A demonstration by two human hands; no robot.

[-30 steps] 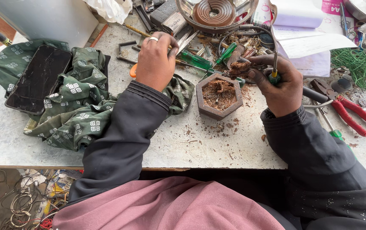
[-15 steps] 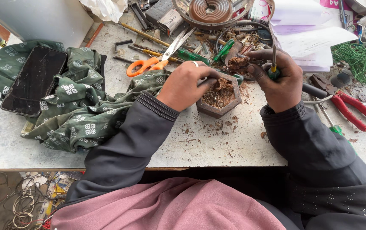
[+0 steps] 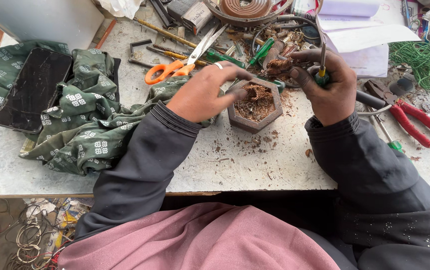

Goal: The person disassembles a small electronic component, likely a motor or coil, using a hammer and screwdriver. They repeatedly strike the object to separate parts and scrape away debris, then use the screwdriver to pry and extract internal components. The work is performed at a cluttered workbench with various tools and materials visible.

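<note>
A small brown hexagonal pot filled with brown fibrous scraps sits on the worn white table. My left hand, with a ring on one finger, rests at the pot's left rim, fingers reaching over its edge. My right hand hovers just right of the pot. It grips a green-handled screwdriver upright and pinches a clump of brown material over the pot's far side.
Orange-handled scissors lie behind my left hand. A green patterned cloth with a dark phone on it covers the left. Red pliers, green wire, paper, a copper coil and loose tools crowd the back and right.
My left hand came back from the scissors at the rear down to the pot's left rim. The right hand stays over the pot with the screwdriver.
</note>
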